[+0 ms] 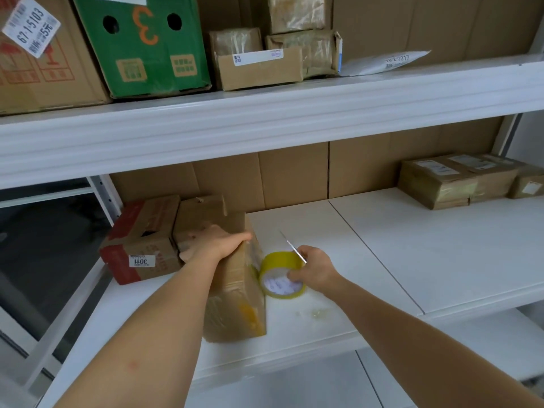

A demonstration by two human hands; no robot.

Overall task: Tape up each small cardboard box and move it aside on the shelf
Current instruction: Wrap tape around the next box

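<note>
A small brown cardboard box wrapped in clear tape stands on the white shelf, left of centre. My left hand lies on its top, fingers curled over the upper edge. A yellow roll of tape sits upright on the shelf right beside the box. My right hand holds the roll, one finger inside its core, and also pinches a thin blade that points up and away from me.
A red-and-brown carton stands left of the box against a taller brown box. Several taped boxes are stacked at the shelf's far right. The upper shelf carries a green carton and parcels. Tape scraps lie near the front.
</note>
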